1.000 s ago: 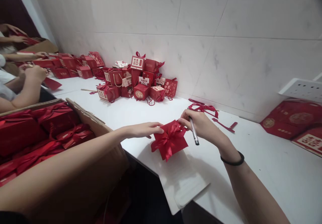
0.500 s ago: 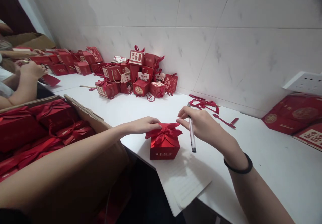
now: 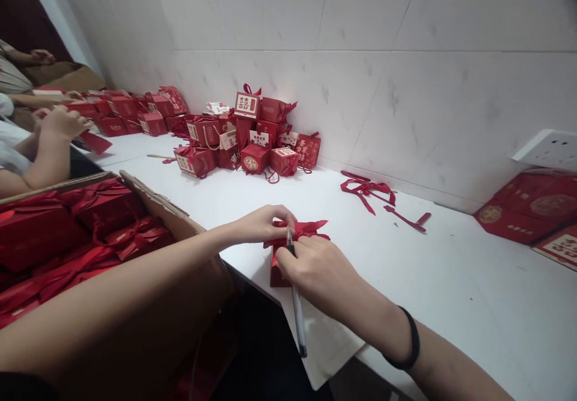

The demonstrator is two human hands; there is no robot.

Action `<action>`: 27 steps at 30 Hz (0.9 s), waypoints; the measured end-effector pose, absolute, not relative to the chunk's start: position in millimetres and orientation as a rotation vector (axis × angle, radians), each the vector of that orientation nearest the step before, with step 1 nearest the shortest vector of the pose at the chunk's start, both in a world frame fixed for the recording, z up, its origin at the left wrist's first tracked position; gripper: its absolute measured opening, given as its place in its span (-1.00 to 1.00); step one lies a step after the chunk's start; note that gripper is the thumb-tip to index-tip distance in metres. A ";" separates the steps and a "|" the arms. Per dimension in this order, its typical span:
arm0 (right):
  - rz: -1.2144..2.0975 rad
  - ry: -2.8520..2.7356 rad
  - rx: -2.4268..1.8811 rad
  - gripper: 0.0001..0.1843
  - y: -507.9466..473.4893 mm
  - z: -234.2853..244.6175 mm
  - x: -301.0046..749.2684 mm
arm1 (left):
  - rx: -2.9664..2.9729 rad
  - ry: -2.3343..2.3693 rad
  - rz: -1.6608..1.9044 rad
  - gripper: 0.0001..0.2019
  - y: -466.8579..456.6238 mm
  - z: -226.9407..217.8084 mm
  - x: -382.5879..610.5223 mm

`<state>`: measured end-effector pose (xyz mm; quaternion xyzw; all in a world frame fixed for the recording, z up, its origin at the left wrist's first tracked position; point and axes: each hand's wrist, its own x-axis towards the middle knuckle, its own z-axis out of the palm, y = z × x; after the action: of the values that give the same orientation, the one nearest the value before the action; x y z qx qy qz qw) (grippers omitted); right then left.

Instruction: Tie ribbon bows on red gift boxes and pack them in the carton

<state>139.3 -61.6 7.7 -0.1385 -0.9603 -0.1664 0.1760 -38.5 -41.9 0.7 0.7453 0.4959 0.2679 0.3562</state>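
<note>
A small red gift box [image 3: 280, 273] with a red ribbon bow [image 3: 311, 228] on top stands at the table's front edge, largely covered by my hands. My left hand [image 3: 265, 223] is at the bow's left side, thumb and fingers pinched together on the ribbon. Over the front of the box, my right hand [image 3: 315, 263] is closed around a clear pen [image 3: 297, 323], its tip pointing up toward the bow. Whether the right fingertips also touch the ribbon is hidden. Beneath the box lies a paper booklet [image 3: 331, 341], sticking out over the edge.
An open cardboard carton [image 3: 157, 199] full of red boxes stands at the left. Stacked gift boxes [image 3: 256, 159] sit against the wall. Loose red ribbons [image 3: 367, 189] lie behind my right hand; flat red boxes [image 3: 523, 205] rest far right. A co-worker's hand [image 3: 63, 121] works at the left.
My right hand has swung left from beside the box to across its front, and the pen has turned from tip up-left to lying before the box. My left hand stays at the bow.
</note>
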 end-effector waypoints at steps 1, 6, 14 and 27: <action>-0.546 -2.681 -0.382 -0.84 -64.3 2.8 136.8 | 1.940 1.280 0.693 -0.77 -42.7 1.5 -37.9; -0.747 -2.480 -0.335 -0.76 -69.7 -14.0 129.5 | 2.087 1.293 0.672 -0.86 -46.5 3.2 -32.5; -0.813 -2.313 -0.261 -0.73 -68.9 -19.6 121.9 | 2.149 1.384 0.607 -0.92 -49.2 3.4 -27.2; -0.770 -2.318 -0.162 -0.73 -63.8 -23.3 121.5 | 2.121 1.412 0.607 -0.87 -47.6 0.0 -28.5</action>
<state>121.5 -63.8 -23.3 -0.0623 -0.8906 -0.2957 0.3399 -28.5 -47.6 0.0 0.7823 0.5208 0.2237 0.2582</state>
